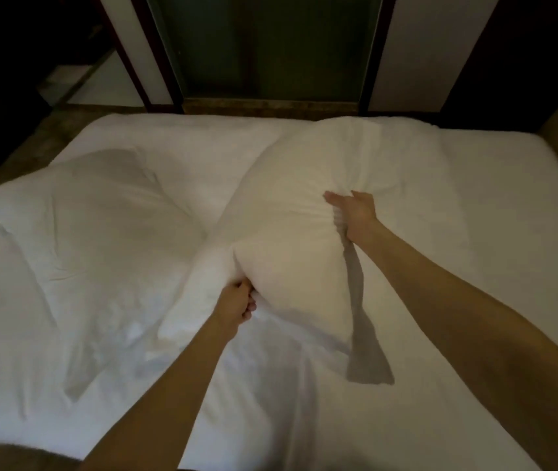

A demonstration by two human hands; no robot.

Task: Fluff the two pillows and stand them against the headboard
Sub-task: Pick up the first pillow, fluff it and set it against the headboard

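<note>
The right pillow (304, 205) lies slantwise on the white bed (474, 232), its far end near the bed's far edge, its near end bunched and lifted. The left hand (235, 305) is clenched on the fabric at that near end. The right hand (355, 212) grips the pillow's right side, thumb laid on top, fingers sunk into the fold (a loose flap of the case hangs below it). The left pillow (77, 219) lies flat beside it, touching it near the middle, one corner over the bed's left edge.
</note>
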